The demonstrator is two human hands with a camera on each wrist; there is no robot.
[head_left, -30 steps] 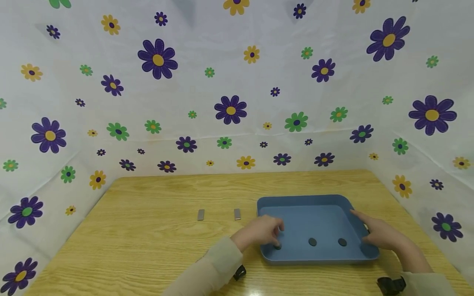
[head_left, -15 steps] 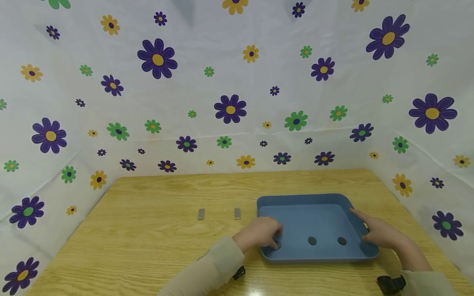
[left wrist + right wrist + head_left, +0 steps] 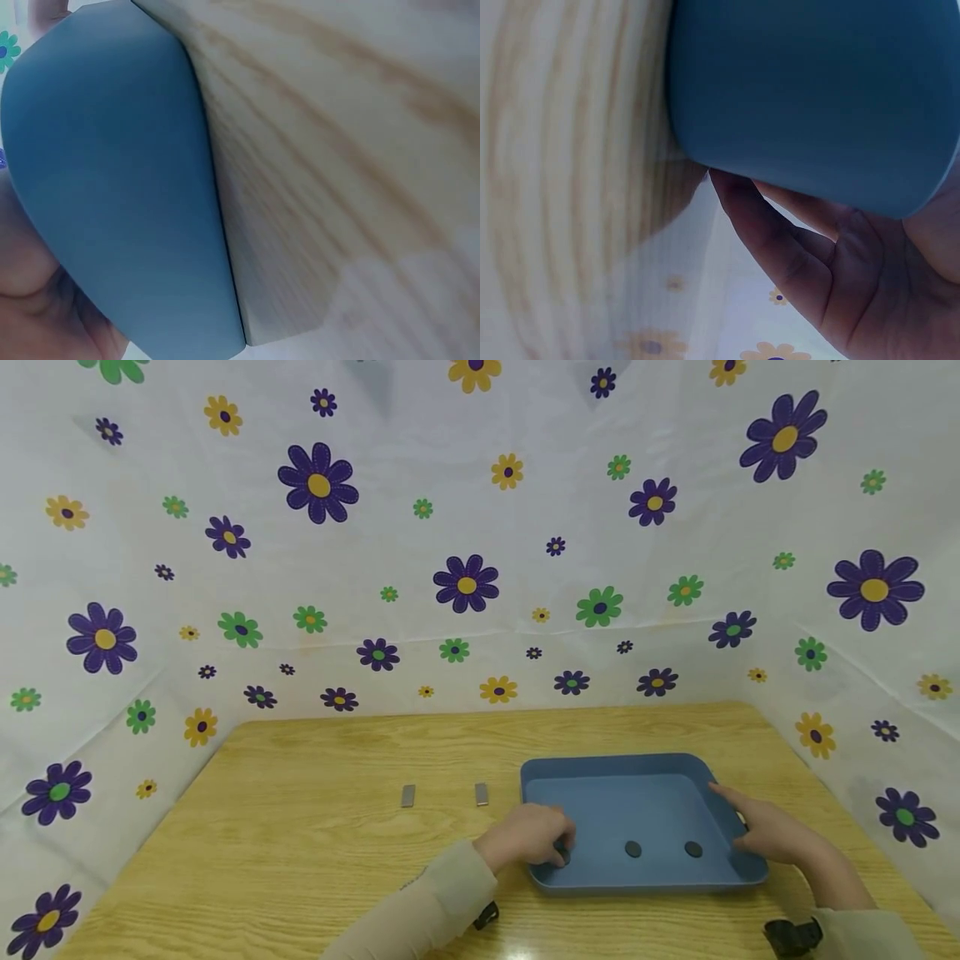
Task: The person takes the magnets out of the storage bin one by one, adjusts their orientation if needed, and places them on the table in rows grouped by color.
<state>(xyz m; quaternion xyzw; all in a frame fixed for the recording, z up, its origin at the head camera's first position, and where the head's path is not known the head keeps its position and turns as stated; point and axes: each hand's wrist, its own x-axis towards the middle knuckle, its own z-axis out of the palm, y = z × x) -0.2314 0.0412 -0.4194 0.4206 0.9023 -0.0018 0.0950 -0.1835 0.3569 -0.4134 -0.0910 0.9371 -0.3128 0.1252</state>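
Observation:
A blue tray [image 3: 637,793] lies on the table. My left hand [image 3: 528,835] reaches over its left wall and pinches a small dark disc [image 3: 562,852] near the front left corner; fingers partly hide the disc. Two more dark discs, a middle disc [image 3: 633,849] and a right disc [image 3: 693,849], lie flat on the tray floor. My right hand [image 3: 776,833] holds the tray's right side, thumb inside and index finger along the rim. In the right wrist view, other fingers [image 3: 780,255] lie against the outside of the tray wall [image 3: 810,97].
Two small grey rectangular pieces, a left piece [image 3: 408,796] and a right piece [image 3: 482,794], lie on the wooden table [image 3: 300,827] left of the tray. A white flowered cloth [image 3: 405,543] stands round the back and sides.
The left fingers have closed round the disc in the tray's front left corner, and it now sits tilted between them. My right hand and the tray stay in place.

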